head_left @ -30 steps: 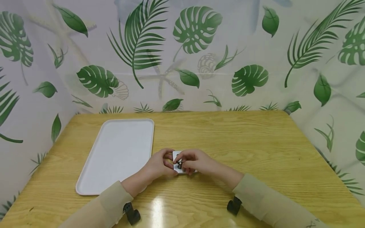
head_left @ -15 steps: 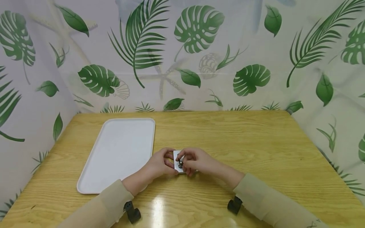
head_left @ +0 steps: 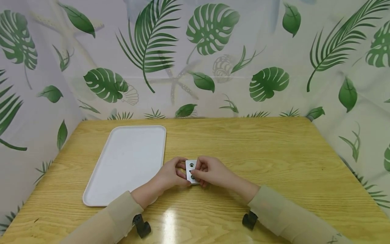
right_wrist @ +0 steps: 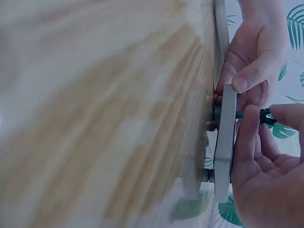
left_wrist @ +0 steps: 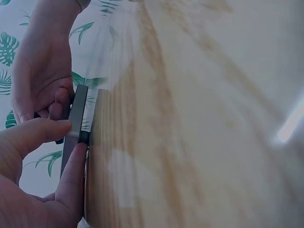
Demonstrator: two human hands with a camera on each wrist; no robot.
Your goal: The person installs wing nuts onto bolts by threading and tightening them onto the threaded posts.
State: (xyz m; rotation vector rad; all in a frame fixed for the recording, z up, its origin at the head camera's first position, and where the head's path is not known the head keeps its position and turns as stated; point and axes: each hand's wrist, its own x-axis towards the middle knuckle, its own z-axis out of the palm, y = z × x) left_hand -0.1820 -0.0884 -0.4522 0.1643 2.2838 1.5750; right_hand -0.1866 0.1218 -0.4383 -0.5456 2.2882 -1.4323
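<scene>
A small silvery plate point(head_left: 189, 173) with round holes in its top lies near the middle of the table. My left hand point(head_left: 170, 174) holds its left edge, thumb in front and fingers behind. In the right wrist view the plate point(right_wrist: 225, 147) appears edge-on, raised on short feet, with a threaded screw point(right_wrist: 240, 115) standing out of its top. That screw has a black winged head point(right_wrist: 267, 117), which my right hand point(head_left: 211, 171) pinches between thumb and fingers. The right fingers cover the plate's right part in the head view.
A white rectangular tray point(head_left: 128, 159) lies on the wooden table point(head_left: 243, 145), left of the hands, partly behind the left forearm. Leaf-printed cloth point(head_left: 195, 67) hangs behind the table and along its sides. A black wrist camera point(head_left: 141, 226) hangs under the left sleeve.
My right fingers have shifted and drawn together over the screw's black head, uncovering a round hole at the plate's far end. My left hand keeps its hold on the plate.
</scene>
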